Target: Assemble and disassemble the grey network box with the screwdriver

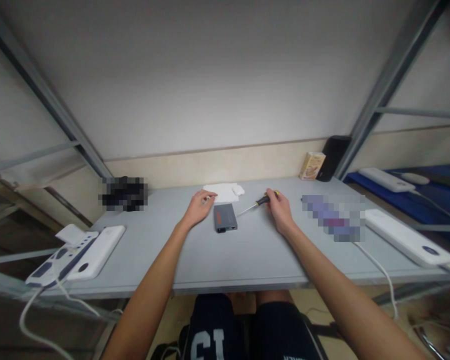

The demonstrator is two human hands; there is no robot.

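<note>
For steady tip control, I wrap my right fingers (pixel 269 193) round the screwdriver (pixel 258 202) at the grey box's (pixel 225 216) two o'clock; what my half-curled left fingers (pixel 209 193) hold at ten, I cannot tell

- worn on the head, looking forward and down over the desk (pixel 195 260)
- set above the shorts (pixel 281 330), caught at the bottom edge
- facing the wall (pixel 225 75), wide enough for metal posts (pixel 390 75) on both sides
- well back from left hand (pixel 200 206) and right hand (pixel 279 210), small mid-frame
</note>
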